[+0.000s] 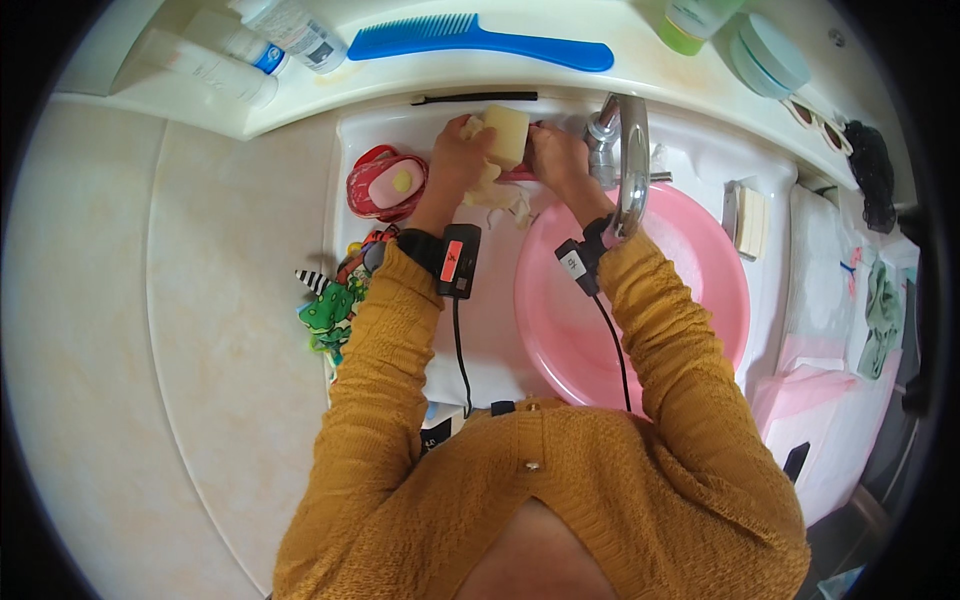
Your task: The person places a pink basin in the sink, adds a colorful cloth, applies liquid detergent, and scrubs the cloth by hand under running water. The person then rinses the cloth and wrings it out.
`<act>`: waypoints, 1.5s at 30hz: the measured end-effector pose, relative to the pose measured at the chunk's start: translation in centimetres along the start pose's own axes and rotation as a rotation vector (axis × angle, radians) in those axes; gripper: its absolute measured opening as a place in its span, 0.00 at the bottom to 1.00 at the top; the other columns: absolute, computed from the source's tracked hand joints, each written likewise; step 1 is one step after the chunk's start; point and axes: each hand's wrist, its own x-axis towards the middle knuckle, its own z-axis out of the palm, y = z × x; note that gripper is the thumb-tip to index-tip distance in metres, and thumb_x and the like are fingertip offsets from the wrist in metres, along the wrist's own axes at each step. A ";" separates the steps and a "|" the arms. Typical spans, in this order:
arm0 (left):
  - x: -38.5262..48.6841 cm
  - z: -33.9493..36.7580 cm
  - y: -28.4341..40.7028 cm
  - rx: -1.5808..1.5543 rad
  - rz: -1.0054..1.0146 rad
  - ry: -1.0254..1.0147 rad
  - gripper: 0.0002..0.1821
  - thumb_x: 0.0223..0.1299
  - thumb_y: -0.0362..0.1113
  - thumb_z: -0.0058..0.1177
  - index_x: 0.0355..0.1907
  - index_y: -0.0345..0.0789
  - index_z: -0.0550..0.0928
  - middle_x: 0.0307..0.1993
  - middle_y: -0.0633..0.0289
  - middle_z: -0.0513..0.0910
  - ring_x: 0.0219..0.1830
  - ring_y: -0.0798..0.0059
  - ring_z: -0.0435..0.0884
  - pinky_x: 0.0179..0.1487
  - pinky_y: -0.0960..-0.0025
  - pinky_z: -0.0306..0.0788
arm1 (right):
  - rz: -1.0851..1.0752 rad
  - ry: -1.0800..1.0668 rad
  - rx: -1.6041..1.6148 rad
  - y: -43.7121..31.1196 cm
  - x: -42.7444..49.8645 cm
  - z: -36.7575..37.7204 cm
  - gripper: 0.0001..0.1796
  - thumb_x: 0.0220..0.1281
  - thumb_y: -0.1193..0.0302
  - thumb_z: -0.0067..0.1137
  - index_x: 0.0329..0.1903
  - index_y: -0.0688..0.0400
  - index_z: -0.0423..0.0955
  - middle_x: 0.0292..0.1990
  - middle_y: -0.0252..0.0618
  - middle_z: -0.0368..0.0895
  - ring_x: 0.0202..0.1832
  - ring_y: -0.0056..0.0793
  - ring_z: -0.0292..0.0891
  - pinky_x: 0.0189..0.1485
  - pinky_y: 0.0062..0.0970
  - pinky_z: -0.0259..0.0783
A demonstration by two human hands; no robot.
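Observation:
My left hand [463, 161] is closed at the left side of a pale yellow block [508, 135], which looks like a bar of soap, with the thumb over its edge. Crumpled cream cloth [499, 199] shows by its fingers and hangs below onto the white sink. To the right of the block is my right hand [559, 156], its fingers curled by something red; its grip is partly hidden. A pink-red strip [517, 177] lies beneath, between the hands. A device is strapped to each wrist.
A chrome faucet [634, 161] arches over a pink basin [540, 330] by my right wrist. Pink soap [394, 184] sits in a red dish at left, above colourful cloth toys [330, 307]. A blue comb [480, 41] and bottles line the shelf. A cream bar [751, 223] lies at right.

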 end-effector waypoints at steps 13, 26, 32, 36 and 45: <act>-0.7 -0.1 -0.3 -0.086 0.057 -0.007 0.30 0.47 0.40 0.56 0.52 0.25 0.69 0.41 0.49 0.78 0.38 0.69 0.78 0.38 0.71 0.72 | -0.022 -0.003 -0.164 -0.2 0.1 0.6 0.09 0.50 0.72 0.48 0.34 0.61 0.72 0.32 0.47 0.76 0.33 0.42 0.76 0.33 0.37 0.73; -0.2 0.9 -1.7 -0.082 0.015 -0.004 0.32 0.41 0.45 0.58 0.49 0.28 0.70 0.44 0.48 0.75 0.45 0.63 0.73 0.45 0.66 0.69 | -0.209 0.130 -0.028 0.9 -0.4 0.1 0.09 0.47 0.68 0.53 0.32 0.55 0.75 0.30 0.42 0.76 0.32 0.43 0.74 0.35 0.37 0.71; 0.0 0.9 -1.7 -0.172 -0.076 -0.058 0.33 0.37 0.48 0.60 0.47 0.31 0.71 0.47 0.49 0.72 0.52 0.58 0.67 0.50 0.61 0.66 | -0.313 0.074 -0.103 0.5 -0.3 -0.4 0.07 0.44 0.71 0.54 0.30 0.56 0.76 0.30 0.40 0.77 0.37 0.40 0.73 0.37 0.35 0.72; -0.6 0.5 -0.8 -0.202 0.005 0.078 0.29 0.46 0.41 0.57 0.49 0.24 0.70 0.39 0.48 0.79 0.37 0.67 0.79 0.39 0.71 0.72 | -0.224 0.040 -0.114 0.0 -0.4 -0.4 0.06 0.44 0.71 0.52 0.28 0.56 0.76 0.30 0.40 0.78 0.36 0.39 0.73 0.38 0.33 0.72; -1.1 -0.7 2.4 -0.315 -0.121 0.102 0.29 0.46 0.41 0.58 0.48 0.24 0.71 0.37 0.50 0.79 0.35 0.69 0.78 0.38 0.71 0.72 | 0.039 0.038 -0.103 -1.7 -0.4 0.4 0.08 0.42 0.72 0.54 0.29 0.55 0.77 0.34 0.37 0.77 0.40 0.35 0.73 0.39 0.33 0.71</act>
